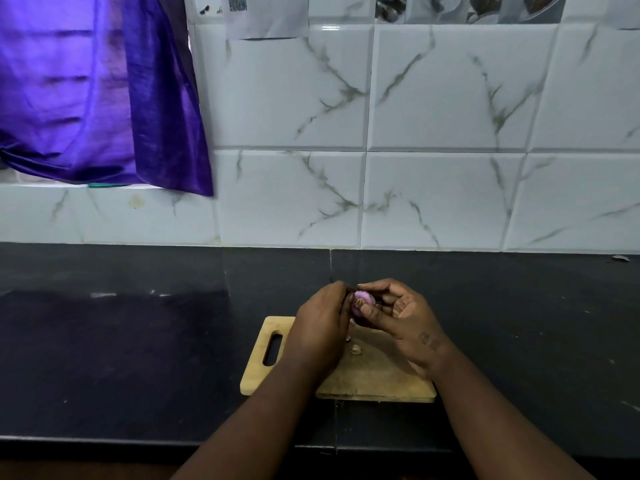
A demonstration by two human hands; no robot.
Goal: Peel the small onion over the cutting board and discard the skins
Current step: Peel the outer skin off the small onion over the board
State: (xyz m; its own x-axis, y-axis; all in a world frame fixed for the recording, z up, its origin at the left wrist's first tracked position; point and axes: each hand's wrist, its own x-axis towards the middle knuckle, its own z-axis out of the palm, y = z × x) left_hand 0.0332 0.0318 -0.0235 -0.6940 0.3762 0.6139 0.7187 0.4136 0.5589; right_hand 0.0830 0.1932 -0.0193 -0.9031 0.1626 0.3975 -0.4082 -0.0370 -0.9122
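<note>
The small onion is sitting up in the air between both hands, just above the far edge of the cutting board. The right hand is pinching it with thumb and fingertips, its brown tip facing us. The left hand is hiding the onion's left side, so its grip is probably curled on the onion too.
</note>
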